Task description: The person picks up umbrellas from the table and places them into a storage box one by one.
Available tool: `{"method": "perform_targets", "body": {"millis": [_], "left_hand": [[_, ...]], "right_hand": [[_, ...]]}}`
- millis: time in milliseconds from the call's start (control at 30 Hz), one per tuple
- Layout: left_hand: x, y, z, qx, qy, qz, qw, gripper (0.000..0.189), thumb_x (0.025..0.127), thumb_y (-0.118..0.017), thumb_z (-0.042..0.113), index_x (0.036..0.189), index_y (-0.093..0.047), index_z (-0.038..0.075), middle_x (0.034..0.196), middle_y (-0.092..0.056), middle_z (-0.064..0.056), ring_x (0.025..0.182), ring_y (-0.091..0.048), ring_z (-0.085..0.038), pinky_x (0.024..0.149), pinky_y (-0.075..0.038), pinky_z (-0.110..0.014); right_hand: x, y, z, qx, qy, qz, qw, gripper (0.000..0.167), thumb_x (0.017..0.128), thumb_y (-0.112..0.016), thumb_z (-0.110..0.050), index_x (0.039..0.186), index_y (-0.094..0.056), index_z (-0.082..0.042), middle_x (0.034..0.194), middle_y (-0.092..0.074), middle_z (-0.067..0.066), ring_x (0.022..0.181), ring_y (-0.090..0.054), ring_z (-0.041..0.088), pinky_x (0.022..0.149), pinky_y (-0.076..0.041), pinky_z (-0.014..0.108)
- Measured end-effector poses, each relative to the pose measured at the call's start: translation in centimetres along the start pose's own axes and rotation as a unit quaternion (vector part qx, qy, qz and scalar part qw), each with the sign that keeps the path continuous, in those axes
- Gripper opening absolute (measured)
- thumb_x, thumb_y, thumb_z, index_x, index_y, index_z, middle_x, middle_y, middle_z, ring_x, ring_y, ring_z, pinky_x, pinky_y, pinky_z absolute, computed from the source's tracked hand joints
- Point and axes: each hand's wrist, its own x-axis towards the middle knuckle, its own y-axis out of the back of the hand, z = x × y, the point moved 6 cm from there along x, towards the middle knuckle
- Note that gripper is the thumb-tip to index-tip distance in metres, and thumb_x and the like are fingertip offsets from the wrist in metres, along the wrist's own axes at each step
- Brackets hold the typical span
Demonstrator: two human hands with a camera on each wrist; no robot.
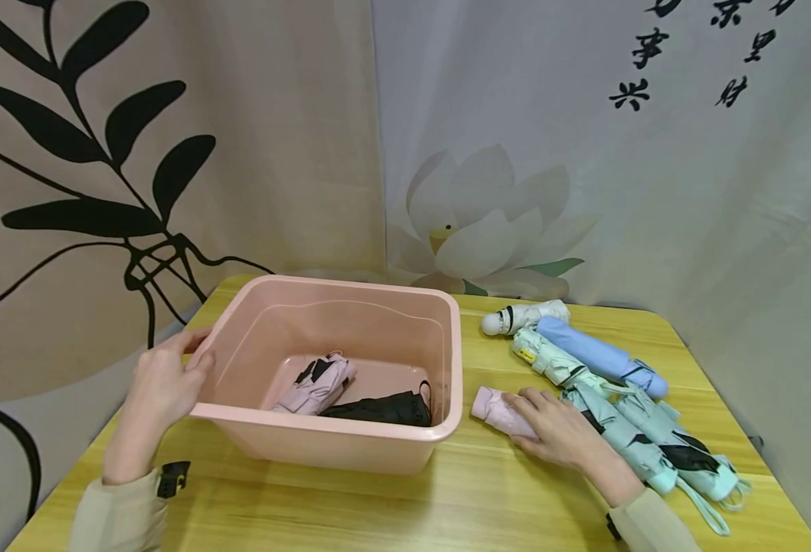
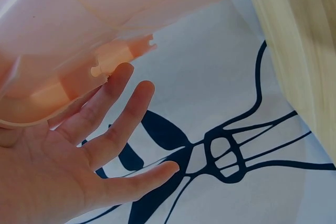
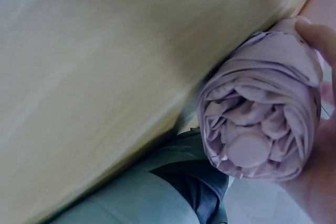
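Observation:
A pale pink plastic bin (image 1: 323,443) stands on the table. My left hand (image 1: 162,383) holds its left rim, thumb over the edge; in the left wrist view the other fingers (image 2: 118,135) spread loosely below the rim. Inside the bin lie a light purple folded umbrella (image 1: 314,389) and a black one (image 1: 381,411). Right of the bin, my right hand (image 1: 560,429) grips another light purple folded umbrella (image 1: 498,410) from above, low over the table. Its rolled end with a round tip (image 3: 249,148) faces the right wrist camera.
More folded umbrellas lie at the right: a white one (image 1: 536,314), a blue one (image 1: 588,349), a pale green one (image 1: 553,360) and two mint ones (image 1: 629,437) partly behind my right arm. The wooden table (image 1: 295,514) ends at a curtain (image 1: 295,153) behind.

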Motion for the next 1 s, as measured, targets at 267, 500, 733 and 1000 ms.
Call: {"method": "perform_targets", "body": {"millis": [267,500,733,1000], "left_hand": [[0.0,0.0,0.0,-0.001,0.003,-0.001,1.0000,0.042,0.098,-0.045,0.020,0.131,-0.051,-0.004,0.122,-0.056,-0.030,0.110,-0.050,-0.050,0.085,-0.042,-0.062],[0.0,0.1,0.1,0.001,0.001,0.002,1.0000,0.042,0.097,-0.045,0.020,0.131,-0.051,-0.004,0.122,-0.057,-0.031,0.111,-0.050,-0.050,0.086,-0.042,-0.062],[0.0,0.1,0.0,0.000,0.000,0.001,1.0000,0.041,0.097,-0.046,0.021,0.130,-0.051,-0.003,0.122,-0.057,-0.030,0.111,-0.049,-0.050,0.087,-0.041,-0.062],[0.0,0.0,0.0,0.000,-0.001,0.000,1.0000,0.042,0.097,-0.045,0.021,0.130,-0.051,-0.004,0.122,-0.057,-0.030,0.112,-0.048,-0.051,0.087,-0.041,-0.062]], "right_hand": [[0.0,0.2,-0.1,-0.009,0.017,0.013,0.9997,0.059,0.077,-0.075,-0.036,0.129,-0.056,-0.015,0.113,-0.062,0.009,0.095,-0.062,0.026,0.069,-0.055,0.041],[0.1,0.2,-0.2,-0.015,0.027,0.018,0.9994,0.058,0.077,-0.075,-0.036,0.128,-0.057,-0.015,0.113,-0.062,0.009,0.096,-0.062,0.027,0.067,-0.055,0.040],[0.3,0.6,-0.3,-0.020,0.040,0.038,0.9983,0.058,0.075,-0.077,-0.037,0.127,-0.058,-0.016,0.111,-0.063,0.008,0.094,-0.063,0.026,0.068,-0.056,0.039],[0.6,1.6,-0.3,-0.025,0.062,0.073,0.9950,0.059,0.073,-0.079,-0.032,0.125,-0.059,-0.013,0.108,-0.064,0.009,0.089,-0.064,0.027,0.068,-0.056,0.040]]}}
